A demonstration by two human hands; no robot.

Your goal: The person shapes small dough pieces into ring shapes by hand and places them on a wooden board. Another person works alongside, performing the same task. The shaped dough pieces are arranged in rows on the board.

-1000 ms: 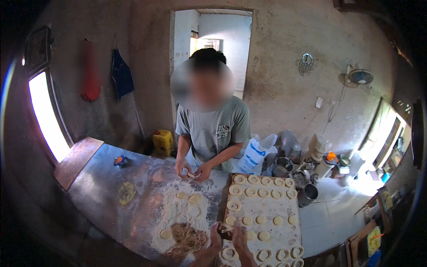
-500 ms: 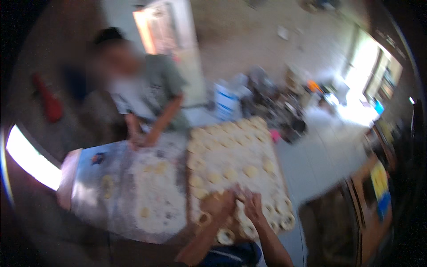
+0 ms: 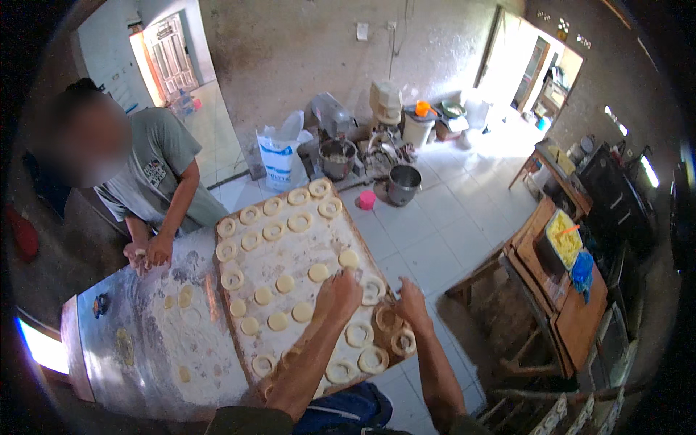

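Observation:
A floured wooden board [image 3: 291, 256] holds several pale dough rings [image 3: 359, 334] and flat dough rounds [image 3: 319, 272]. My left hand [image 3: 341, 293] is curled closed over the board's right half, beside a dough ring [image 3: 373, 290]; what its fingers hold is hidden. My right hand [image 3: 413, 301] is at the board's right edge, fingers bent together; I cannot make out what, if anything, they hold. Left of the board, a co-worker's hands [image 3: 148, 254] work something small above the floured metal table [image 3: 116, 304].
A co-worker [image 3: 156, 163] stands at the far left. Behind are a white sack [image 3: 279, 167], mixing bowls [image 3: 337, 159], a steel pot [image 3: 402, 188] and a pink container [image 3: 367, 200] on the floor [image 3: 457, 217]. At right, a wooden table [image 3: 580, 326] bears a tray of yellow food [image 3: 562, 235].
The view has swung toward the board and the room's right. My hands, close together earlier, are now farther apart near the board's right side. The co-worker's hands remain together.

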